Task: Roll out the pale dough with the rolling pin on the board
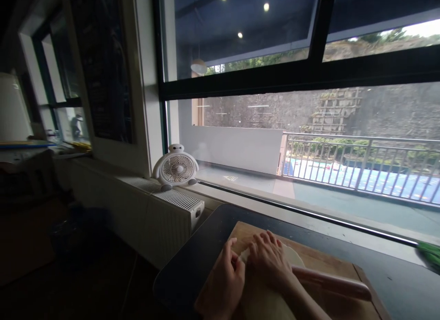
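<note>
Head view: a pale, flat sheet of dough with a rounded far edge (292, 256) lies on a light-brown wooden board (243, 231), which rests on a dark desk with rounded corners (192, 260). The board probably gives the dough a firm, smooth base. The bare right hand (270, 256) lies flat across the dough, fingers extended and gripping nothing visible, a pose that seems suited to pressing or steadying the sheet. The bare left hand (229, 276) is at the dough's left edge, fingers curled with the thumb raised; whether they pinch that edge I cannot tell. So the dough is beneath the right fingers and right beside the left ones. A reddish-brown, cylindrical rolling pin (333, 283) lies to the right, its left end hidden around the right wrist, apparently leaving the dough's left part accessible.
</note>
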`<state>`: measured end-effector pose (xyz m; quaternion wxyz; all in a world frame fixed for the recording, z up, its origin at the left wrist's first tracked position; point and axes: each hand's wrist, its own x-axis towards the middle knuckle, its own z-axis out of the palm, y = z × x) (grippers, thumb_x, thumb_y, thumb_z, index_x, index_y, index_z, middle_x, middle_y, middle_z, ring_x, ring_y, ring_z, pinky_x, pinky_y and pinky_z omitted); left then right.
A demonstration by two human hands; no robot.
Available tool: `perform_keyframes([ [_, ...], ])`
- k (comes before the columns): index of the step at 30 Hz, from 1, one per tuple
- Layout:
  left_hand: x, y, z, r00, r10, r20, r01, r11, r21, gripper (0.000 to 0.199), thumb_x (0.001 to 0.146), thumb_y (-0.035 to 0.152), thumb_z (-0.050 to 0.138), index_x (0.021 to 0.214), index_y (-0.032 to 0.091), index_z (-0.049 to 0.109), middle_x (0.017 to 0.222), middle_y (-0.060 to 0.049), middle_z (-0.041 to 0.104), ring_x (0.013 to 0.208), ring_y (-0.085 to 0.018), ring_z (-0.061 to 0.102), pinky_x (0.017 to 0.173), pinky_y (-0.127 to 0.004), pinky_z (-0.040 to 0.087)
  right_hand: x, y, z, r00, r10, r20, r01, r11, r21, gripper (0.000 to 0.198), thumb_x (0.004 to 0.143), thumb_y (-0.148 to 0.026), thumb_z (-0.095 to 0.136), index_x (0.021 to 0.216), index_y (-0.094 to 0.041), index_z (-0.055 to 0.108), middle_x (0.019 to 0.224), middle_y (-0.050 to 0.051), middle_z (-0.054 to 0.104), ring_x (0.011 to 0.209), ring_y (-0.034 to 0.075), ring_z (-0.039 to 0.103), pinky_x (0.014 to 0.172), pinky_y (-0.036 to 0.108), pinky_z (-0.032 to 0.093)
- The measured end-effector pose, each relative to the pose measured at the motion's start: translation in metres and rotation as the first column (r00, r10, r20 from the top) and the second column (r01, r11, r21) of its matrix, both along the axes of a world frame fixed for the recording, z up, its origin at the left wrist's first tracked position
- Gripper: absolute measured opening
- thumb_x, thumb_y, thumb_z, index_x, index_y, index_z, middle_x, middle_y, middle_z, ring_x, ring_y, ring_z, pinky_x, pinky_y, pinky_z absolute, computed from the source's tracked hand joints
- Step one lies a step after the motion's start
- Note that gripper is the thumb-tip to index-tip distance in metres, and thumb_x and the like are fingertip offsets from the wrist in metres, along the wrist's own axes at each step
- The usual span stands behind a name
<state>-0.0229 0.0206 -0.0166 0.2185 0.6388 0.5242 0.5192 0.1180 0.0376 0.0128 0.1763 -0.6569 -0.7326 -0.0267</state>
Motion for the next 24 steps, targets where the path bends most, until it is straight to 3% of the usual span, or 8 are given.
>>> perform_keyframes([
  [4,0.003,-0.002,0.004,1.0,0.013,0.008,-0.013,1.0,0.004,0.044,0.077,0.022,0.045,0.121,0.018,0.046,0.076,-0.001,0.06,0.071,-0.016,0.059,0.071,-0.029,0.047,-0.001,-0.012,-0.003,1.0,0.014,-0.011,-0.013,0.996,0.086,0.039,0.091,-0.04,0.021,0.109,-0.029,0.053,0.123,0.004,0.05,0.127,0.022,0.026,0.1,0.041,0.02],
  [7,0.004,-0.001,0.005,0.999,0.033,0.013,-0.033,0.999,0.013,0.043,0.076,0.021,0.045,0.119,0.017,0.048,0.075,-0.001,0.06,0.07,-0.016,0.059,0.069,-0.029,0.047,0.005,0.012,0.01,0.996,-0.085,0.004,0.085,0.996,-0.016,0.039,0.09,-0.039,0.022,0.108,-0.025,0.054,0.117,0.009,0.053,0.121,0.025,0.033,0.094,0.044,0.026],
  [10,0.002,0.0,0.004,0.999,0.03,0.012,-0.03,0.999,0.023,0.043,0.075,0.02,0.044,0.118,0.016,0.049,0.074,-0.002,0.06,0.069,-0.017,0.059,0.068,-0.029,0.047,0.004,0.02,0.013,0.996,-0.079,0.037,0.081,0.995,-0.064,0.035,0.088,-0.04,0.029,0.101,-0.024,0.057,0.115,0.01,0.054,0.117,0.027,0.037,0.09,0.046,0.03],
  [15,0.002,0.0,0.003,0.999,0.033,0.012,-0.033,0.999,0.029,0.045,0.075,0.02,0.045,0.119,0.017,0.048,0.075,-0.001,0.06,0.07,-0.016,0.059,0.069,-0.029,0.047,-0.004,-0.006,-0.005,1.0,-0.001,0.012,0.0,0.994,0.107,0.037,0.09,-0.038,0.022,0.104,-0.028,0.055,0.123,0.005,0.05,0.126,0.024,0.027,0.098,0.043,0.021],
  [21,0.004,-0.002,0.006,0.999,0.045,0.025,-0.046,0.999,0.011,0.045,0.074,0.021,0.046,0.119,0.017,0.049,0.072,-0.001,0.06,0.067,-0.016,0.059,0.067,-0.028,0.047,0.012,0.03,0.014,0.996,-0.043,0.082,0.052,0.993,-0.106,0.034,0.083,-0.047,0.039,0.099,-0.023,0.058,0.11,0.01,0.055,0.114,0.03,0.038,0.086,0.046,0.031],
  [24,0.002,-0.003,0.008,0.998,0.054,0.044,-0.054,0.999,-0.005,0.044,0.074,0.021,0.047,0.117,0.017,0.05,0.069,0.0,0.059,0.064,-0.016,0.058,0.065,-0.027,0.047,0.005,0.022,0.008,0.998,-0.038,0.052,0.041,0.997,-0.064,0.037,0.087,-0.044,0.03,0.101,-0.024,0.057,0.112,0.01,0.055,0.116,0.027,0.038,0.088,0.045,0.03],
])
